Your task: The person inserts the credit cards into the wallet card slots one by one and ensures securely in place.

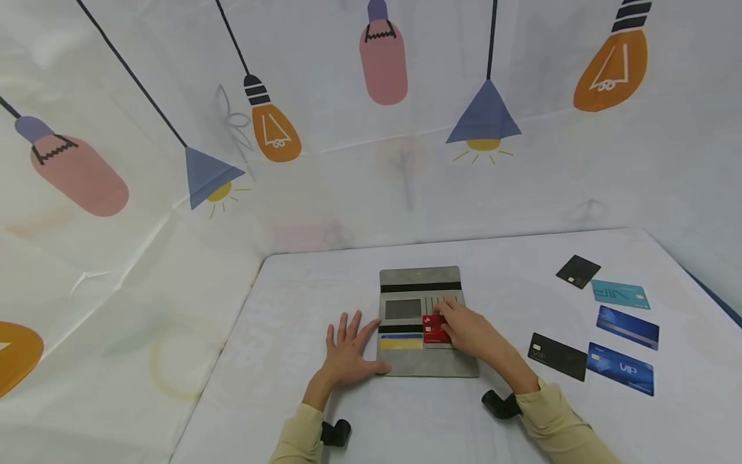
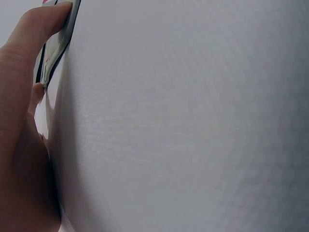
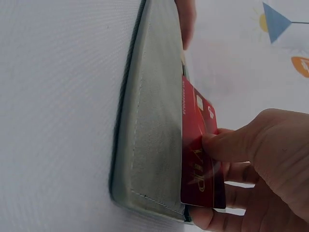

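An unfolded grey card wallet (image 1: pixel 429 365) lies on the white table, with slots and a dark window panel. My right hand (image 1: pixel 471 330) pinches a red card (image 1: pixel 436 331) between thumb and fingers over the wallet's right-hand slots. The right wrist view shows VIP lettering on that red card (image 3: pixel 195 154), its long edge at the pocket's edge; how far it sits inside is unclear. Spread out at the wallet's left side, my left hand (image 1: pixel 346 358) touches its edge with thumb and a finger. Blue and yellow card edges (image 1: pixel 400 343) show in the left slots.
To the right lie several loose cards: a small black card (image 1: pixel 578 271), a teal card (image 1: pixel 621 294), a blue card (image 1: pixel 628 327), a black VIP card (image 1: pixel 556 356) and a blue VIP card (image 1: pixel 620 368). A lamp-patterned sheet (image 1: pixel 348 206) stands behind the table.
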`<state>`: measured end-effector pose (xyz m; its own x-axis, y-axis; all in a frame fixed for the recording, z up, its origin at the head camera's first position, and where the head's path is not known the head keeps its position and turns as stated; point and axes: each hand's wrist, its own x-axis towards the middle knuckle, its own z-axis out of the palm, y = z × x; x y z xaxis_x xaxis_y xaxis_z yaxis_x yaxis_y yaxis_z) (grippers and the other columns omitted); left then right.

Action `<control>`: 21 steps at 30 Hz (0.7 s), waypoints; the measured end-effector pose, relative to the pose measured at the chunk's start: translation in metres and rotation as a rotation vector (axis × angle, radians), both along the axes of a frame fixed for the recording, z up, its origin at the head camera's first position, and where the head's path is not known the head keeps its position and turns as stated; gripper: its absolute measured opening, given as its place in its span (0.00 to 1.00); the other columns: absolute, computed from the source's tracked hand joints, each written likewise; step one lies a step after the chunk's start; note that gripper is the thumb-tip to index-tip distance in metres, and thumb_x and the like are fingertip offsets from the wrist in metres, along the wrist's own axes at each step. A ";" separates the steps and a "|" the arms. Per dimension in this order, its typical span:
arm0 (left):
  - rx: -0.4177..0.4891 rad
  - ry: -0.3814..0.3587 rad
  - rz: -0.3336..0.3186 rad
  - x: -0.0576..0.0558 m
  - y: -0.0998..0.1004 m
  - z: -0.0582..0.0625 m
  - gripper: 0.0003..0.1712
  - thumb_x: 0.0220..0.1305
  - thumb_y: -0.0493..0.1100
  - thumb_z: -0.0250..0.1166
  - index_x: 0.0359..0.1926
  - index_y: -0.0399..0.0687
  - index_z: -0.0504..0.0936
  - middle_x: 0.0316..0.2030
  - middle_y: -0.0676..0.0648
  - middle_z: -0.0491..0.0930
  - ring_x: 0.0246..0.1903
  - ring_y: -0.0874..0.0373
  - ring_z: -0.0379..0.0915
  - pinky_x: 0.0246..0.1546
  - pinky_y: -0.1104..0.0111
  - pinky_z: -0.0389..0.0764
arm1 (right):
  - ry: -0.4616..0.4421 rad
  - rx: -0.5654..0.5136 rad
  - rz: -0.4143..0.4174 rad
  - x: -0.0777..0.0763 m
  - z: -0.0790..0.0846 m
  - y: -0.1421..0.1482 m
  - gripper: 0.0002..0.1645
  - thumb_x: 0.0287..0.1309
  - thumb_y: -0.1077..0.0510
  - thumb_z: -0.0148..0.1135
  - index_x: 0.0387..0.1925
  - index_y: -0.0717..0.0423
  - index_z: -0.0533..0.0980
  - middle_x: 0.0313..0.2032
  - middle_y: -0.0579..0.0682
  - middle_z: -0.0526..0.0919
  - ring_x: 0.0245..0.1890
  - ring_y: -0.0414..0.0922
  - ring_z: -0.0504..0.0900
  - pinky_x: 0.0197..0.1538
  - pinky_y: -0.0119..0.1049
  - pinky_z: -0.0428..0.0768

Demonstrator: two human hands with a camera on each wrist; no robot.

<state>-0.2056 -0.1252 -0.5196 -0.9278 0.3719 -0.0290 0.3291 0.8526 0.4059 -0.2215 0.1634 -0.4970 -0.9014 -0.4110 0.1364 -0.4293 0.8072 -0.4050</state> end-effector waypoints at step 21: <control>-0.029 -0.028 0.012 -0.002 0.000 0.000 0.54 0.49 0.70 0.68 0.74 0.61 0.61 0.77 0.39 0.47 0.76 0.35 0.31 0.69 0.35 0.33 | 0.006 -0.022 0.022 0.003 0.005 0.001 0.15 0.61 0.68 0.63 0.49 0.56 0.74 0.41 0.51 0.78 0.39 0.47 0.81 0.44 0.45 0.84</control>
